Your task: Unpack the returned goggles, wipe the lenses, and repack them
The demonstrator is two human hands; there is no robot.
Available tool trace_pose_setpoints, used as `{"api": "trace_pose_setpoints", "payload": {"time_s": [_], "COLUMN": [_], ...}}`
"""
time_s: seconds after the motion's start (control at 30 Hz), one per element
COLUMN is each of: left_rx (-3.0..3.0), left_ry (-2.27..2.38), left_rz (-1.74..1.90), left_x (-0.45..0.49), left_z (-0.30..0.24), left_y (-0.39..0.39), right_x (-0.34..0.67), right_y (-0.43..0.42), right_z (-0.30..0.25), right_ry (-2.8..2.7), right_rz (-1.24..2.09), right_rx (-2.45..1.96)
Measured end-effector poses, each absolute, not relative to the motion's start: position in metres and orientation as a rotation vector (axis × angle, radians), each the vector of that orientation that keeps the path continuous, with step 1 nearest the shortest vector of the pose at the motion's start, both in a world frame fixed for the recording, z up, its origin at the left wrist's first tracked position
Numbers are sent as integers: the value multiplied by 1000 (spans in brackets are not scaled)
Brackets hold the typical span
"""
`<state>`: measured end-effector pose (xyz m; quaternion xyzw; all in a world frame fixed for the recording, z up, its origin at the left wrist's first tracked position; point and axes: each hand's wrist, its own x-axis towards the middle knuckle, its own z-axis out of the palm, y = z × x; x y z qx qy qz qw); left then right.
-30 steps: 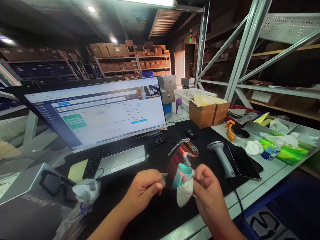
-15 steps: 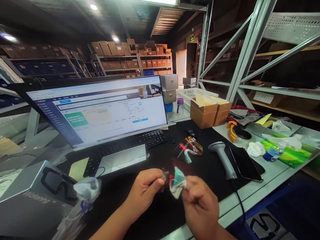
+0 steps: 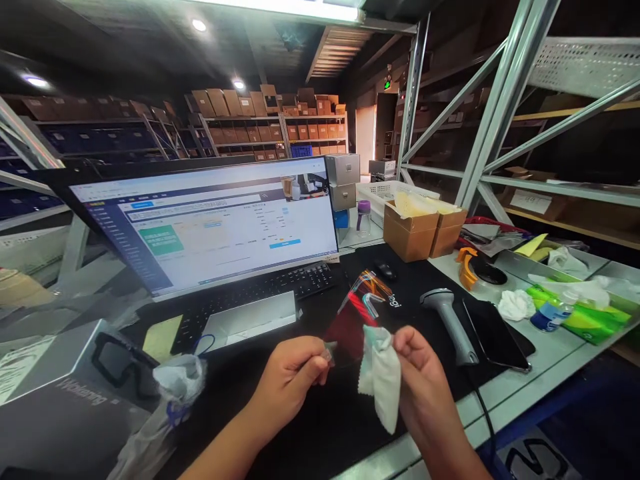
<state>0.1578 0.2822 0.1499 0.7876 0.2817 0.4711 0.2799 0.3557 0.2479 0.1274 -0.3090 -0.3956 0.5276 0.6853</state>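
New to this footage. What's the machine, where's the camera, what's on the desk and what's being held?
There's no machine: these are a person's bare hands, seen from one head-worn camera looking forward and down. The left hand pinches what looks like the edge of a reddish see-through piece; the right hand holds a white-and-teal cloth beside it. On the desk are a monitor, keyboard, mouse, a grey handheld scanner and a dark-screened device. A grey box stands at the left.
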Motion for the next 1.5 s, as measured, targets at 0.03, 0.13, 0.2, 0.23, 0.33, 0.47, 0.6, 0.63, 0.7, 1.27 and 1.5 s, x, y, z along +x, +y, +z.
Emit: {"api": "trace_pose_setpoints", "payload": {"time_s": [0.03, 0.13, 0.2, 0.23, 0.33, 0.47, 0.6, 0.63, 0.7, 1.27, 1.5], "left_rx": [2110, 2100, 2090, 2084, 2062, 2019, 1993, 1981, 1963, 1981, 2188], "left_ry": [749, 742, 754, 761, 764, 748, 764, 776, 792, 814, 797], "left_rz": [1261, 1243, 1228, 1225, 1239, 1272, 1287, 1290, 1299, 1269, 1382], "left_x": [158, 161, 163, 164, 166, 167, 167, 166, 166, 173, 175], "left_z": [149, 146, 144, 143, 142, 142, 143, 143, 143, 135, 137], "left_y": [282, 282, 282, 282, 281, 278, 278, 279, 280, 277, 275], "right_x": [358, 358, 355, 352, 342, 329, 328, 329, 334, 336, 306], "right_y": [249, 249, 248, 247, 243, 239, 237, 237, 237, 243, 245], "right_z": [133, 146, 149, 148, 138, 130, 134, 134, 131, 139, 122], "right_ry": [-775, -630, -642, -675, -881, -1283, -1584, -1643, -1723, -797, -833], "right_rz": [1313, 1504, 1526, 1500, 1265, 688, 267, 212, 182, 1375, 1013], "right_rx": [-637, -512, -486, -487, -546, -634, -606, -590, -577, -538, -743]}}
